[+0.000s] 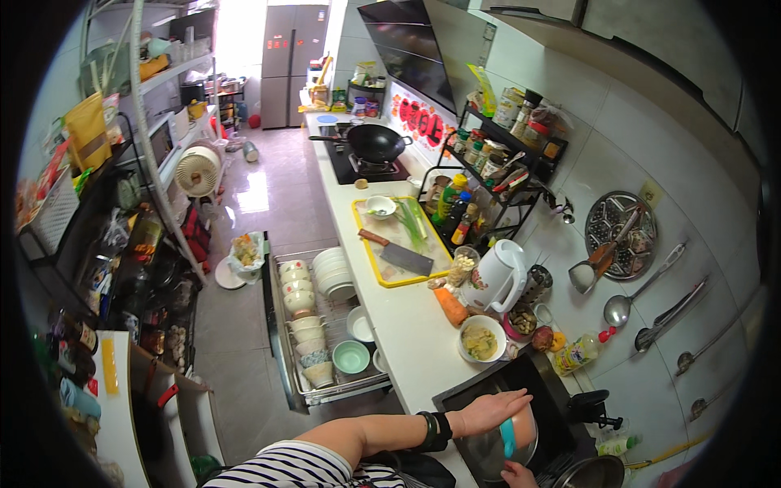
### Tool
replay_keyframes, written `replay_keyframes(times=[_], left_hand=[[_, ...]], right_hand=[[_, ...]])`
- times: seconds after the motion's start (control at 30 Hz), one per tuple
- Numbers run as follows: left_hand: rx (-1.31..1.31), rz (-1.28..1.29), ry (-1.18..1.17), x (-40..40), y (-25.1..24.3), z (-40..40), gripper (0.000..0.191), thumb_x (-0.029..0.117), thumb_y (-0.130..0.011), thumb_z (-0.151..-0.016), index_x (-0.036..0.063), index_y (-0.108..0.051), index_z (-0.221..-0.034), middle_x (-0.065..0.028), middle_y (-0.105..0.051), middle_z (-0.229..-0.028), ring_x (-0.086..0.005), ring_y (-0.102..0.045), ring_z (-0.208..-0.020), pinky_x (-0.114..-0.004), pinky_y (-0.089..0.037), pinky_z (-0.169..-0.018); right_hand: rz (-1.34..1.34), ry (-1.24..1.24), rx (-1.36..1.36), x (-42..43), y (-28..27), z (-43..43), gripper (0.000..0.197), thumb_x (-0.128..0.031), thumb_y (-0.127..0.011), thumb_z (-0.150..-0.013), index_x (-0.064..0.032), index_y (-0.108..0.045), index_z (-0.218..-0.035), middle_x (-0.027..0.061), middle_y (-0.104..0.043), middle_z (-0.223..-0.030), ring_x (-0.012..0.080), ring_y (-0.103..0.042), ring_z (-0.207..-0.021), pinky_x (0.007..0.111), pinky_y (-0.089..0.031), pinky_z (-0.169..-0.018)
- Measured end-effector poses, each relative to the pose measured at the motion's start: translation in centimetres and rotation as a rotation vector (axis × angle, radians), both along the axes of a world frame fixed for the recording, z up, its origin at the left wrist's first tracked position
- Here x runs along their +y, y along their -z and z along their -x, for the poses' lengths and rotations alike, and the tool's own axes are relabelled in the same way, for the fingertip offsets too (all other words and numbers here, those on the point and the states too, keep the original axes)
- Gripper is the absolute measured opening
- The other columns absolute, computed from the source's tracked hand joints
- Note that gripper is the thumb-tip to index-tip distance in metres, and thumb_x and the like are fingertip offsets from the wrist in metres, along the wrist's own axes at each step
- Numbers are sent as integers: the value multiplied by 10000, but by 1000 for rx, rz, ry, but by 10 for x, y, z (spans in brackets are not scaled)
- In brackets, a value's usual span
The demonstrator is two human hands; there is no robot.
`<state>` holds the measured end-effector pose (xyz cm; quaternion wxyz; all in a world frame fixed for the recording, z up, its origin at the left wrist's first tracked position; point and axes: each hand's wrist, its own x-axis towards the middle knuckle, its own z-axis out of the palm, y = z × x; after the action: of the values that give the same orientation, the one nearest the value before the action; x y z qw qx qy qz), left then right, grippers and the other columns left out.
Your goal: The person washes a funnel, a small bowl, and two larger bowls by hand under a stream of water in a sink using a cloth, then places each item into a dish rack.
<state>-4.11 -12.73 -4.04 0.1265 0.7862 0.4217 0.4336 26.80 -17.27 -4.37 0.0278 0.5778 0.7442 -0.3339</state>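
My left hand (488, 415), with dark bands at the wrist, reaches over the black sink (448, 399). Its fingers are stretched out along the upper edge of a pink and teal object (523, 428), whose kind I cannot tell. What the palm does is hidden. My right hand (518, 474) shows only partly at the bottom, close below the teal end; its grip is unclear. Under the object is a round, see-through or shiny vessel (488, 454) in the sink. A white bowl of yellowish food (482, 339) stands on the counter just beyond the sink.
A cleaver (399, 253) lies with scallions (412, 222) on a yellow-rimmed cutting board (383, 283). Nearby are a carrot (450, 307) and a white kettle (497, 274). An open dish drawer (341, 396) juts out left of the counter. A metal pot (589, 474) sits lower right.
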Motion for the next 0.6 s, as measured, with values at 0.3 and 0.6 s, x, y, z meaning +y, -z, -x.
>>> replay_keyframes(times=[0.3, 0.6], left_hand=[[-954, 905, -147, -83, 33, -41, 438, 56, -513, -875, 42, -405, -1299, -234, -620, -1094, -378, -663, -801, -477, -543, -626], [-1689, 739, -388, -355, 38, 33, 381, 166, -599, -828, 100, -542, -1198, -16, -588, -894, -75, -562, -715, -243, -524, -505]], right_hand=[[65, -372, -183, 5, 7, -28, 430, -269, -603, -950, -10, -589, -1292, 217, -643, -1233, 344, -604, -1155, 399, -458, -989], [135, -721, -261, 11, 8, 62, 461, -240, -637, -937, 13, -568, -1316, 186, -629, -1277, 298, -592, -1163, 382, -445, -996]])
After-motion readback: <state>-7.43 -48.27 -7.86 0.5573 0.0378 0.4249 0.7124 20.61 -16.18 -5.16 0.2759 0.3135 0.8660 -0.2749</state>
